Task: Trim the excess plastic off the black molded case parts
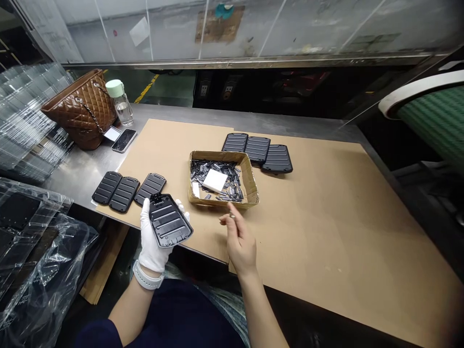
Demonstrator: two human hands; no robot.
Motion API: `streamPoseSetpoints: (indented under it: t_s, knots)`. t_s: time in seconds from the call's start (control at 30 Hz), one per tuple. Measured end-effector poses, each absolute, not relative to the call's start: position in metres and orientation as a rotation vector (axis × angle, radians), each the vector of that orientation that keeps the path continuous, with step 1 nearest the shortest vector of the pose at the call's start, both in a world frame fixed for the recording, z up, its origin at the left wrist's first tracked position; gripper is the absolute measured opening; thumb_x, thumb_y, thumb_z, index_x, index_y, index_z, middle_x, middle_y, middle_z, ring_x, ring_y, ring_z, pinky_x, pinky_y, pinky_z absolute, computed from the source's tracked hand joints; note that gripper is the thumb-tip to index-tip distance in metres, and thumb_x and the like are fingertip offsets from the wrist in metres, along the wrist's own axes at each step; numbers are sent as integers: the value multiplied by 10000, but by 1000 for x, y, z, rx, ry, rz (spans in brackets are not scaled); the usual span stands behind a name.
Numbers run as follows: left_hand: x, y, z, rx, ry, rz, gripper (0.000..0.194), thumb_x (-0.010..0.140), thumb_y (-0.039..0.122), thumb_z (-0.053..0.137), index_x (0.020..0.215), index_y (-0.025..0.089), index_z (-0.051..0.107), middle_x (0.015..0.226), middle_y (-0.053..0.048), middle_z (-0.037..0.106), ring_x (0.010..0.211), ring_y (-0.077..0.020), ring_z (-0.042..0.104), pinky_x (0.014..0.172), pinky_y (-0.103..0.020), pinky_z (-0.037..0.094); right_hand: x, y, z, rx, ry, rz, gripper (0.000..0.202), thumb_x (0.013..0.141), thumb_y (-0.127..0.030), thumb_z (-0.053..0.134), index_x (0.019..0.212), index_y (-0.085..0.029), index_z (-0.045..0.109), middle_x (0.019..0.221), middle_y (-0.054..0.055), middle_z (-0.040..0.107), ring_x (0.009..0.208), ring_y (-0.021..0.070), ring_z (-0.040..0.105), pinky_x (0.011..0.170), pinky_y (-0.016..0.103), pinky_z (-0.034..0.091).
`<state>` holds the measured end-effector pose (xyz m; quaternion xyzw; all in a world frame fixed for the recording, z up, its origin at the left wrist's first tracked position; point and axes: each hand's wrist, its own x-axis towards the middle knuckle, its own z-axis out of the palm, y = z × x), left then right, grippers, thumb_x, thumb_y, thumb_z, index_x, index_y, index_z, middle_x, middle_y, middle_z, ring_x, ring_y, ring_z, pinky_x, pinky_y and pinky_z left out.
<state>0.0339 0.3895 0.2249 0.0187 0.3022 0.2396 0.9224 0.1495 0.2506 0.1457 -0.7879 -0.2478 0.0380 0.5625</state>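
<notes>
My left hand [155, 246], in a white glove, grips a black ribbed plastic panel [171, 221] along its edges, tilted with a row of ribs facing me. Bare, my right hand [239, 239] hovers by the near side of a cardboard box [252, 186], thumb and fingers drawn together. Whatever sits between those fingers is too small to make out. Inside the box lie many small dark strips [232, 186] and a white block [215, 181]. Left of the box, ribbed black panels [123, 194] rest on the table; more panels [277, 159] lie behind it to the right.
Brown cardboard sheets [326, 217] cover the metal table. At the back left stand a brown quilted bag [81, 108], a bottle [121, 104] and a phone [124, 140]. Plastic-wrapped dark parts [32, 251] are at the left. A green conveyor-like belt [435, 111] edges the right.
</notes>
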Motion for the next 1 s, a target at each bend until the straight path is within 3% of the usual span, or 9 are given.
streamPoseSetpoints:
  t_s: [0.1, 0.23, 0.37, 0.53, 0.8, 1.0]
  knots:
    - [38, 391, 221, 15, 648, 568, 270, 844, 380, 545, 874, 138, 661, 846, -76, 681, 822, -215, 666, 822, -422, 543, 141, 253, 143, -1756, -539, -40, 466, 933, -432, 389, 1332, -213, 489, 854, 49, 639, 795, 182, 641, 764, 362, 535]
    - [40, 389, 218, -25, 684, 613, 178, 815, 299, 562, 805, 137, 636, 809, -66, 664, 808, -206, 661, 825, -401, 543, 128, 252, 144, -1890, -606, 205, 479, 934, -454, 371, 1316, -202, 512, 858, 62, 649, 747, 183, 639, 699, 336, 543]
    - [40, 389, 218, -29, 675, 605, 176, 808, 285, 550, 802, 131, 634, 814, -77, 668, 810, -201, 659, 818, -377, 545, 105, 253, 167, -1787, -644, 403, 470, 948, -434, 374, 1354, -217, 465, 758, 21, 625, 631, 153, 596, 618, 296, 530]
    - [41, 391, 221, 28, 670, 613, 234, 809, 306, 541, 841, 104, 656, 839, -90, 678, 859, -206, 662, 829, -337, 542, 82, 260, 188, -1551, -516, 589, 410, 935, -455, 422, 1242, -197, 508, 756, 1, 612, 436, 84, 500, 421, 226, 452]
    - [41, 389, 223, 83, 664, 650, 201, 815, 282, 521, 815, 137, 661, 793, -52, 683, 838, -203, 673, 858, -358, 530, 81, 267, 189, -1472, -468, 633, 462, 912, -426, 479, 1316, -205, 526, 701, -19, 570, 397, 55, 425, 395, 208, 425]
    - [46, 390, 223, 73, 745, 681, 222, 827, 242, 476, 714, 135, 635, 713, -41, 662, 690, -149, 649, 793, -304, 538, 75, 270, 183, -1515, -510, 564, 445, 926, -389, 459, 1324, -204, 533, 680, -15, 563, 388, 54, 400, 375, 199, 411]
